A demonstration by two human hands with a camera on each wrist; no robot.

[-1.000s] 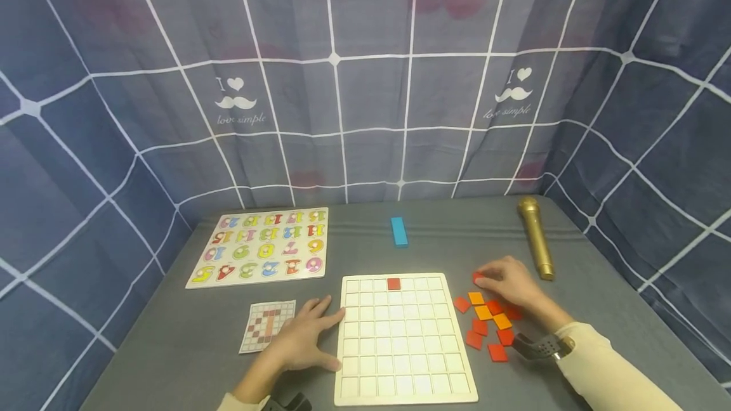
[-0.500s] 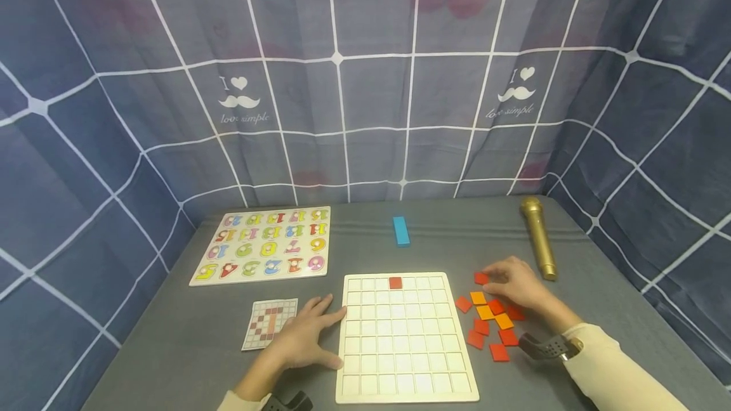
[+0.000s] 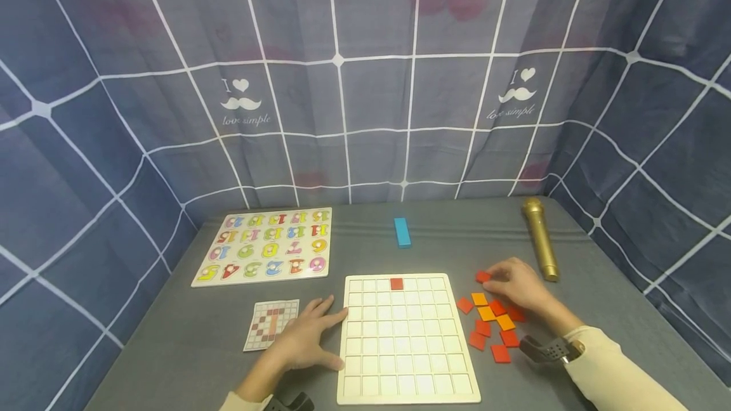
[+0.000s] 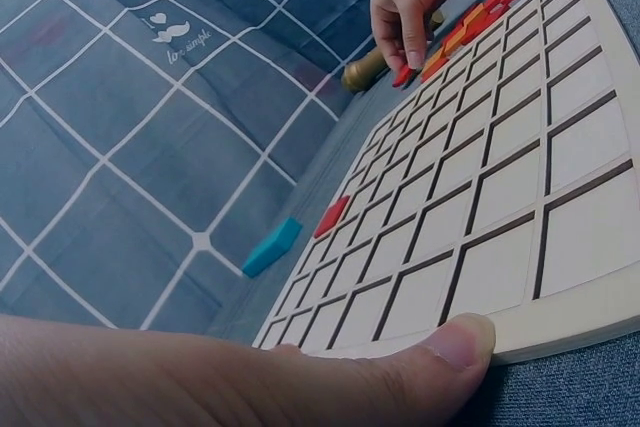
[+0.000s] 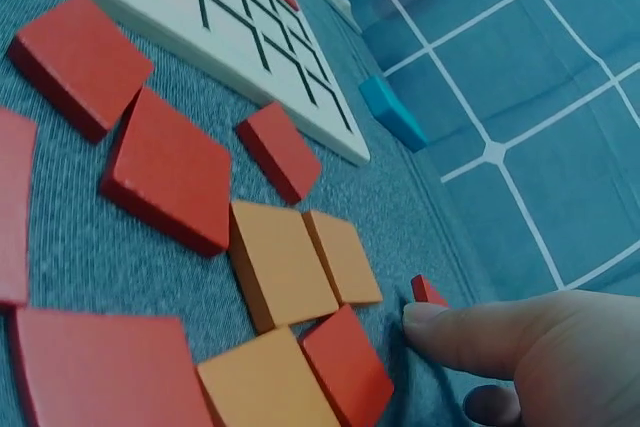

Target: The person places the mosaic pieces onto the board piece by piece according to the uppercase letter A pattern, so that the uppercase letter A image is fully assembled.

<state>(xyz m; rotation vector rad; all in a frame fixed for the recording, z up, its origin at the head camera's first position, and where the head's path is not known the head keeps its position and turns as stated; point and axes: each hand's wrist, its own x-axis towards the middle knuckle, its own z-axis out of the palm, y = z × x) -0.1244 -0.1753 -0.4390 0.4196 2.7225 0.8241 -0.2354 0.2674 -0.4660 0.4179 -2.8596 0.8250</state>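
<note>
At the far end of the loose tiles, my right hand (image 3: pixel 518 283) pinches a red square tile (image 3: pixel 483 276) between thumb and fingers, low at the table. In the right wrist view the thumb (image 5: pixel 470 332) covers most of that tile. My left hand (image 3: pixel 308 340) lies with spread fingers along the left side of a pale wooden grid board (image 3: pixel 407 335); its thumb (image 4: pixel 455 347) touches the board's edge in the left wrist view. One red tile (image 3: pixel 396 283) sits in the board's top row. Several loose red and orange tiles (image 3: pixel 486 313) lie right of the board.
A printed pattern card (image 3: pixel 268 325) lies partly behind my left hand. Farther back are a number puzzle board (image 3: pixel 265 246), a blue block (image 3: pixel 402 233) and a gold microphone-shaped object (image 3: pixel 540 240). A checked curtain (image 3: pixel 371 94) encloses the grey table (image 3: pixel 165 347).
My right hand and the red tile at its fingertips have shifted slightly, with a small change in the head view. The left hand stays at the board's edge.
</note>
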